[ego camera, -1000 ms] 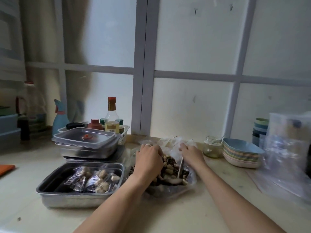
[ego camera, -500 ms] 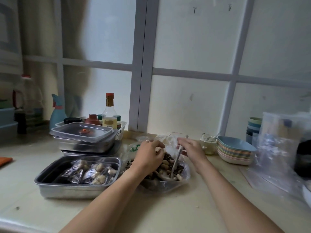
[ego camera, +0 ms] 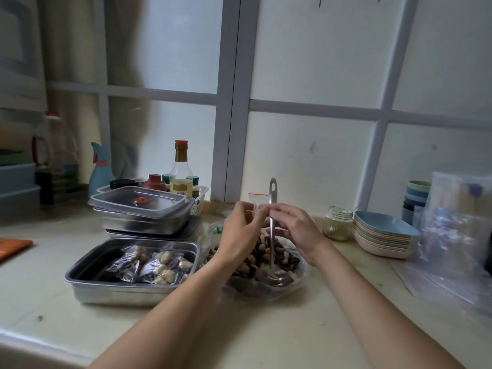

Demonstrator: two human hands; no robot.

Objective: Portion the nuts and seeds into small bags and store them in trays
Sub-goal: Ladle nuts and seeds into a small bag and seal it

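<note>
Bagging the next portion (judging by the grip)
Surface [ego camera: 266, 328] carries the tray [ego camera: 80, 272] at left, nut mix [ego camera: 262, 249] just beside it. Above the mix, right hand [ego camera: 292, 227] clamps the spoon [ego camera: 272, 235] upright, bowl down. Left hand [ego camera: 241, 230] pinches the small bag [ego camera: 255, 199] against the handle's left side.

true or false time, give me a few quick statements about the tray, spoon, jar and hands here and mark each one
1. The open tray holds filled bags. True.
2. The spoon lies flat on the counter. False: it stands upright in the nut mix, held by the right hand.
3. The left hand pinches a red-strip bag. True.
4. The glass jar stands left of the trays. False: it stands right of the hands, beside the stacked dishes.
</note>
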